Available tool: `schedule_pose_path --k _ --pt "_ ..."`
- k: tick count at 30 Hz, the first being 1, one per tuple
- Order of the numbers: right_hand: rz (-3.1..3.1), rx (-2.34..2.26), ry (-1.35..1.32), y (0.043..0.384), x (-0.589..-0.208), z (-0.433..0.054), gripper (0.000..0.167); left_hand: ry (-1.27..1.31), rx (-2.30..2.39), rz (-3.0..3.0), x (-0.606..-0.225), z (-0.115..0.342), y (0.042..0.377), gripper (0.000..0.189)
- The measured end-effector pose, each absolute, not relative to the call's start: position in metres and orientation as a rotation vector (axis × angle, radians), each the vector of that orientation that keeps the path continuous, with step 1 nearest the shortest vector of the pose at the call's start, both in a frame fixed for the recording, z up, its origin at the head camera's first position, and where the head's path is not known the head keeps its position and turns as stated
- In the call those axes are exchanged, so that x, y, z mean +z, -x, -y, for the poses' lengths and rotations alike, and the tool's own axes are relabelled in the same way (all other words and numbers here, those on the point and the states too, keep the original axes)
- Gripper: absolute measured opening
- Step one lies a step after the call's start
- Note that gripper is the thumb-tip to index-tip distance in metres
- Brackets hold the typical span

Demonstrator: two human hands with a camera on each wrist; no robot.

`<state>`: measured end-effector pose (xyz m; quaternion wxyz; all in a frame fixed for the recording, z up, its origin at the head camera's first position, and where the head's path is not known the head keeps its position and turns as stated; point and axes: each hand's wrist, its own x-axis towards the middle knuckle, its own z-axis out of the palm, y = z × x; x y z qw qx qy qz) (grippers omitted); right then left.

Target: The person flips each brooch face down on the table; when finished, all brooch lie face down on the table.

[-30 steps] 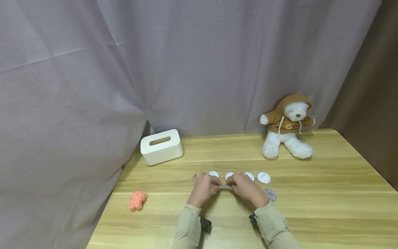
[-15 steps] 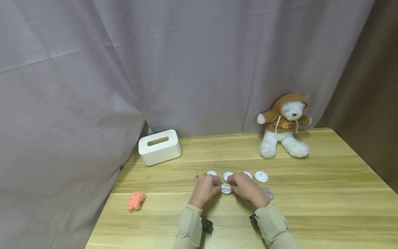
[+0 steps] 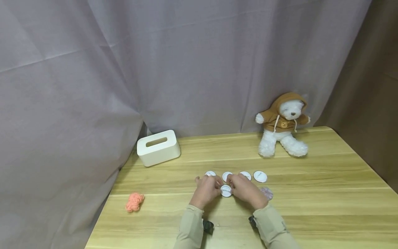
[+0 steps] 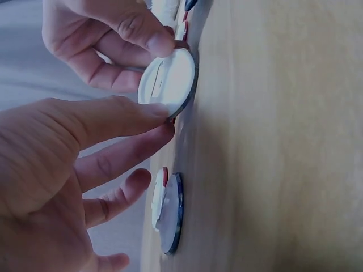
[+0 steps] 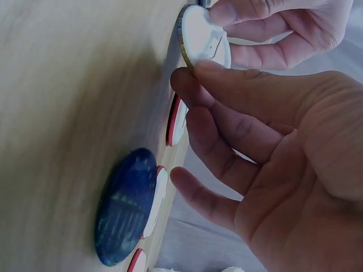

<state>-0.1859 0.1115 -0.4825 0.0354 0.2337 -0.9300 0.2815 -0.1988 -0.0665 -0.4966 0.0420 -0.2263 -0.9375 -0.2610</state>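
Note:
A round pin badge [image 3: 226, 191] is held between both hands, its white back with the pin facing the head camera. My left hand [image 3: 206, 189] pinches one edge between thumb and finger, as the left wrist view shows on the badge [image 4: 177, 79]. The opposite edge is pinched by my right hand [image 3: 245, 189]. Several white-backed badges [image 3: 260, 176] lie in a row just beyond the hands. Beside my right wrist lies a badge [image 5: 126, 207] with a dark blue printed face up. Another badge [image 4: 172, 218], white back up, lies by my left hand.
A cream tissue box [image 3: 158, 148] stands at the back left of the wooden table [image 3: 149, 228]. Coral yarn [image 3: 135, 202] lies at the left. A white teddy bear [image 3: 283, 126] in a brown hoodie sits at the back right, before a grey curtain [image 3: 192, 76].
The held badge was edge-on a second ago; it has tipped so that its white back shows fully. Both hands keep their grip and nearly their place. The head view has shifted slightly.

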Motion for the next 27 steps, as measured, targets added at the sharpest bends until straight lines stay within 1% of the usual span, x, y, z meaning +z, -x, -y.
schedule_pose_path --k 6,14,27 --pt "2.865 0.812 -0.722 0.1877 -0.4843 -0.1103 0.028 0.655 -0.773 2.937 -0.4980 0.0636 0.1985 0.023" --pt "2.910 0.796 -0.719 0.1914 -0.4817 -0.1082 0.025 0.602 -0.750 2.987 -0.4962 0.0620 0.2009 0.021" --pt "2.917 0.809 -0.712 0.1922 -0.4820 -0.1085 0.028 0.620 -0.671 3.015 -0.4945 0.0618 0.1986 0.017"
